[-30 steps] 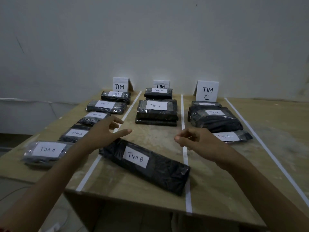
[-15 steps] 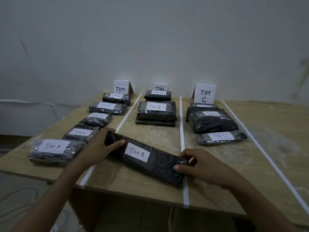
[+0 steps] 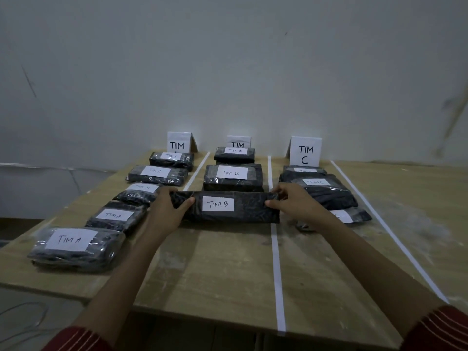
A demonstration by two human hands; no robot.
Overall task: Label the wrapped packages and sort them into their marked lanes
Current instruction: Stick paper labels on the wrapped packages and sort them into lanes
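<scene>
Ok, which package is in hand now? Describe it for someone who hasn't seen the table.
On the wooden table, find the middle lane between two white tape lines. The nearest package there reads TIM B. Unlike the shorter packages behind it, it spans the lane crosswise, with the left hand and right hand gripping its ends.

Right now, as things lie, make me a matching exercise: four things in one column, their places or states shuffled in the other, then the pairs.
Things:
1. long TIM B package
2. TIM C sign
3. nearest TIM A package
4. farthest TIM B package

Places or states:
a. stands at the far end, on the right
b. lies far left, by the table's near edge
c. gripped at its ends by the left hand and the right hand
d. lies just in front of the middle sign

Pairs: 1-c, 2-a, 3-b, 4-d.
</scene>
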